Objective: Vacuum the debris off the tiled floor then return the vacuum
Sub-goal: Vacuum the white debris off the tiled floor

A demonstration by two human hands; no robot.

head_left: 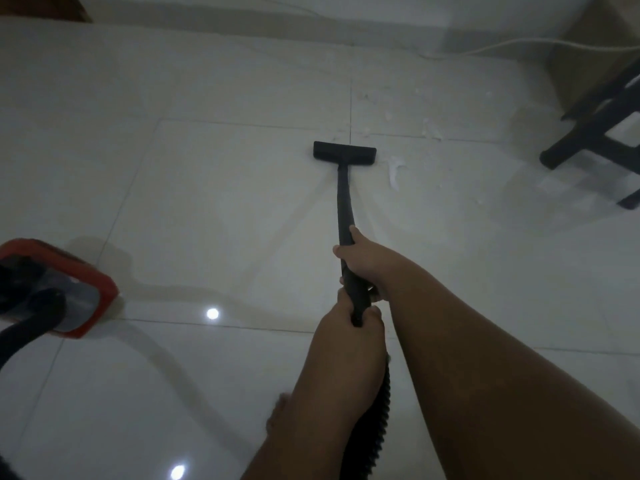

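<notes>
Vacuum hose (377,420), black and ribbed, runs up from the bottom edge between the two bare forearms to a smooth, black, slightly curved wand (343,199). The left hand (349,323) is the nearer one: its fingers are wrapped tightly round the lower end of the wand, where the hose joins it. Just beyond, the right hand (363,258) closes round the same wand, fingers curled over the top and the thumb lying along the far side, with the arm stretched forward from the lower right. To the left, near the frame's edge, sits the vacuum body (86,292), a rounded red shell with a grey and black top and a thick black tube curving out of it. The tiled floor (207,202) is pale and glossy, laid in large squares with thin grout lines, and it mirrors two bright ceiling lights. The wand ends in a flat, rectangular black floor head (344,151) resting on a tile joint. White, fluffy debris (394,171) lies just to its right and beyond. Farther right stands a black stool (602,133), and a pale cord (519,45) trails along the wall.
</notes>
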